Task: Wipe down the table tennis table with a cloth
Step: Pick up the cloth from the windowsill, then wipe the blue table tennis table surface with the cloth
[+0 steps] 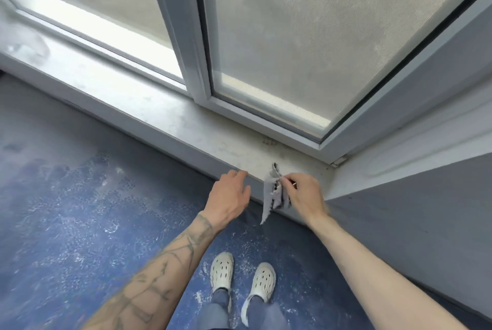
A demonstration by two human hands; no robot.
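Right hand (306, 194) fingers pinch small grey frayed cloth (271, 194), hanging over white dusty windowsill (165, 114); left hand (229, 196) fingers relaxed, apart, beside cloth.

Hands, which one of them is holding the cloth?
The right hand pinches the cloth, which hangs down in front of the sill. The left hand is open and holds nothing.

I'm looking down on a dusty white windowsill (165, 109) running beneath a grey-framed window (186, 37) with woven screens behind its panes. A blue floor (66, 210) is showing white dust streaks, pale perforated clogs (222, 271) are standing on it, and a grey wall (412, 210) is rising at the right.
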